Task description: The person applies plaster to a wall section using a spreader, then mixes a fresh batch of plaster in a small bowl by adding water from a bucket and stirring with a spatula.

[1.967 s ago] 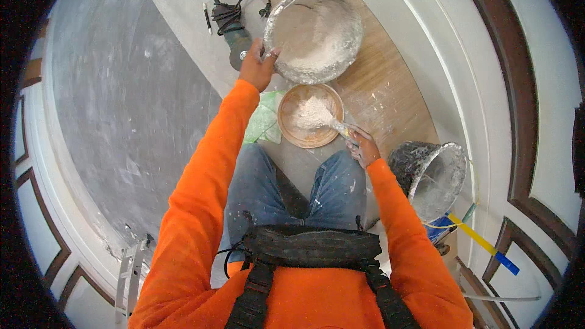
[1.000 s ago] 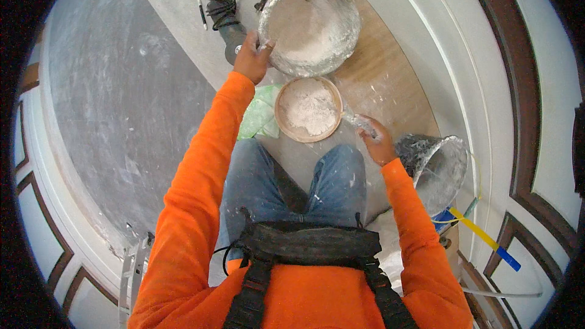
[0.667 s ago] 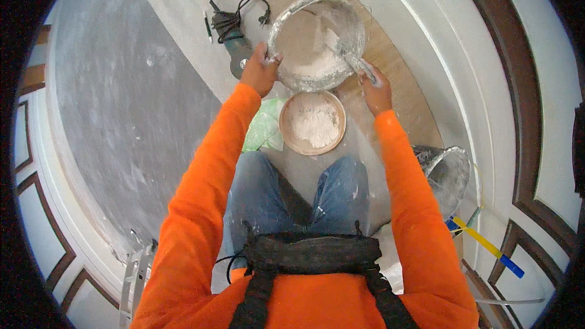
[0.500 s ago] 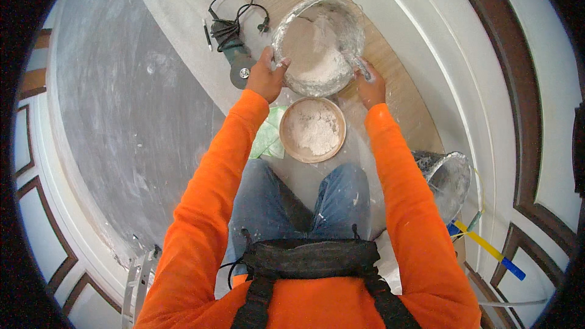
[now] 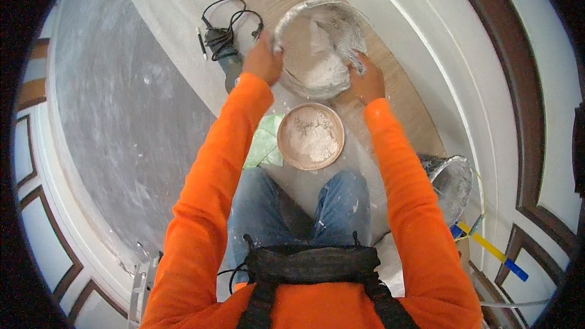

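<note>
A round bucket (image 5: 314, 88) caked with white residue stands in front of me. Inside it, greyish wet-looking mix (image 5: 300, 45) meets a heap of white powder (image 5: 326, 76). My left hand (image 5: 263, 61), blurred by motion, is closed at the bucket's left rim. At the right side, my right hand (image 5: 367, 78) is wrapped round a powder-coated handle (image 5: 356, 61); whether it belongs to a tool or the bucket I cannot tell. Nearer to my knees, a shallow round bowl (image 5: 281, 146) contains more pale, lumpy powder (image 5: 311, 134).
An angle grinder (image 5: 230, 67) with its black cord lies left of the bucket, a pen-like stick (image 5: 202, 44) beside it. Green-white cloth (image 5: 265, 143) lies by the bowl. A dirty bucket on its side (image 5: 454, 186) and a yellow-blue tool (image 5: 487, 247) are at right, near the wall.
My left hand has shifted slightly up along the bucket's rim and blurred. My right hand has moved a little inward. The white powder in the bucket lies differently.
</note>
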The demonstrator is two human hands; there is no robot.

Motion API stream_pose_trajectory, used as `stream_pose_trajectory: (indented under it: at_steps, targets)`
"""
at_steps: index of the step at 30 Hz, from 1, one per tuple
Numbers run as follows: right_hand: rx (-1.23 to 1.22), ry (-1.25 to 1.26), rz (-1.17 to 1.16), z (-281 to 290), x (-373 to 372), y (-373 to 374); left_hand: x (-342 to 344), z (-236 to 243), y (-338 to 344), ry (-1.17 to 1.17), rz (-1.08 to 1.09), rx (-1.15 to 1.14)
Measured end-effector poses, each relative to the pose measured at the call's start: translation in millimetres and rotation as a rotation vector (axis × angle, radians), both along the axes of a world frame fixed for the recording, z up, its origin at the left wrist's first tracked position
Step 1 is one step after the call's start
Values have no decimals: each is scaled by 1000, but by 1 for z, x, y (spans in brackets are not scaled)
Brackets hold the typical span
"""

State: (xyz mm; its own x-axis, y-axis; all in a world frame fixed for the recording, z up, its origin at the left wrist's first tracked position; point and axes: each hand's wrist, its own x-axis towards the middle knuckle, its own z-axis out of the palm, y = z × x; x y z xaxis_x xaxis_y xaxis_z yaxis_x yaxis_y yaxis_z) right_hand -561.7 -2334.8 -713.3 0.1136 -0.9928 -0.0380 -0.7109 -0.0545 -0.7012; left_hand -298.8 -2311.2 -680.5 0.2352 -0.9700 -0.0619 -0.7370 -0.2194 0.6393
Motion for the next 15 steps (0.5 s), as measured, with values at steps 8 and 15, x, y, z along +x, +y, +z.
stream_pose_trajectory:
  at_steps: [8,15]
  targets:
    - [87,21,-21,9,4,-8,22,-7,-35,-13,60,74]
    - [104,-59,-61,-40,-23,-14,-18,18,-11,58,-18,43]
